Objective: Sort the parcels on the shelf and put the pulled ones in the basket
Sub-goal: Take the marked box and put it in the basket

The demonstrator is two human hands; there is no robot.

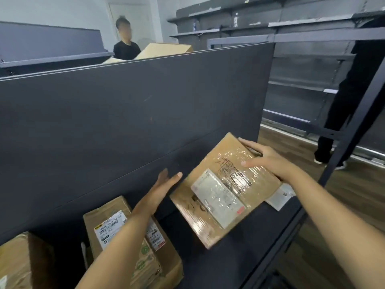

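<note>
Up front, the taped parcel (225, 190) shows a white label (216, 199) under glossy clear tape, with a small red mark at one corner. Its print is too blurred to read. Dark handwritten strokes sit beside the label beneath the tape, also illegible. The second parcel (116, 228), lower left, has a white barcode label with a yellow logo strip and round green prints on its tape; the digits are too small to trust. A third box (14, 261) shows only a corner.

The right hand (268, 161) grips the taped parcel at its far right side, fingers curled over the edge and thumb flat on top. The left hand (160, 188) is spread, fingers straight, palm turned to the parcel's left edge; whether it touches cannot be told.

The parcel is tilted over the right part of the dark shelf (239, 257), above a white packet (281, 197) lying at the shelf's end. A dark back panel (125, 122) rises behind. Beyond it a person in a black top (125, 49) stands by a cardboard box (164, 51). Grey racks (302, 65) and a wooden floor (291, 147) lie to the right.
</note>
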